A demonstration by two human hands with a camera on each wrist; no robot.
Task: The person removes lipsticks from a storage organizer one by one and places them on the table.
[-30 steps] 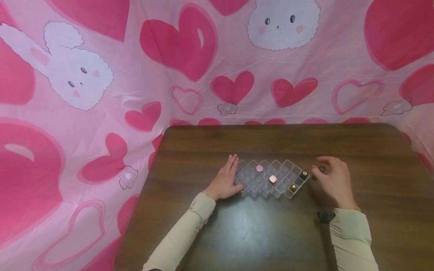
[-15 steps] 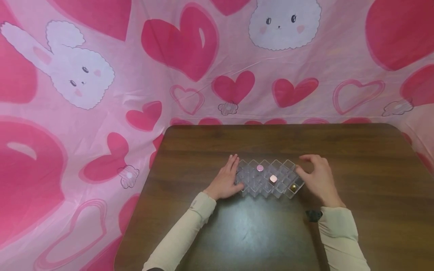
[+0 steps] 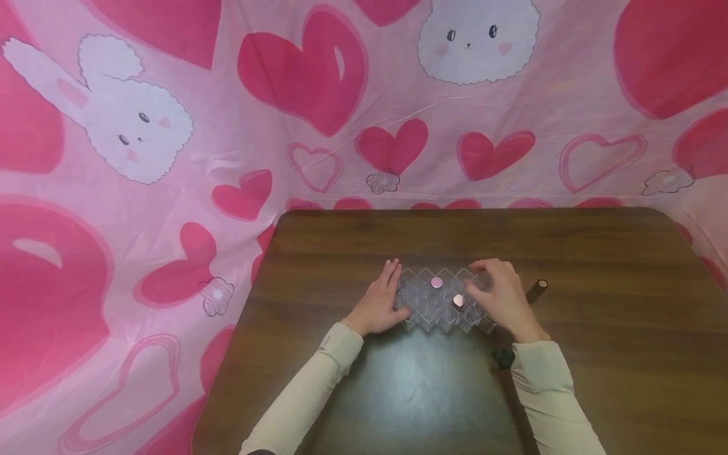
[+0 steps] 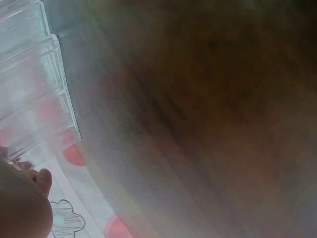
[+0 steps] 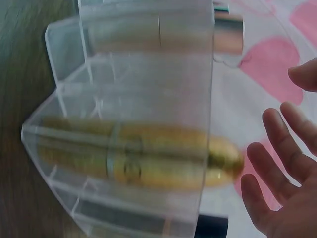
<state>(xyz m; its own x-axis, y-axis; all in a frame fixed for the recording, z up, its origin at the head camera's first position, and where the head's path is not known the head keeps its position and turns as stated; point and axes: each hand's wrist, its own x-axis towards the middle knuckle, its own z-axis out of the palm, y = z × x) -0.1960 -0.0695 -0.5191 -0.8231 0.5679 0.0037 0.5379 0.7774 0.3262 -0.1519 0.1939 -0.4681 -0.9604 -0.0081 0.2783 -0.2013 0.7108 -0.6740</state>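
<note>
A clear plastic lipstick organizer with diamond-shaped slots stands on the table. My left hand rests against its left end, fingers straight along the side and thumb at the front corner. My right hand is over the right end, covering part of it. In the right wrist view its fingers are spread and hold nothing, close to the tip of a gold lipstick tube standing in a slot. A rose-gold-capped lipstick and a dark-capped lipstick sit in slots beside it. A pink-topped lipstick sits farther left.
A dark lipstick tube stands alone on the brown wooden table, just right of my right hand. A pink cloth with hearts and rabbit faces hangs behind and to the left. A small dark device is at my right wrist.
My right hand has moved left, from beside the standing dark tube to above the organizer's right end, leaving that tube in plain view. My left hand has stayed in place.
</note>
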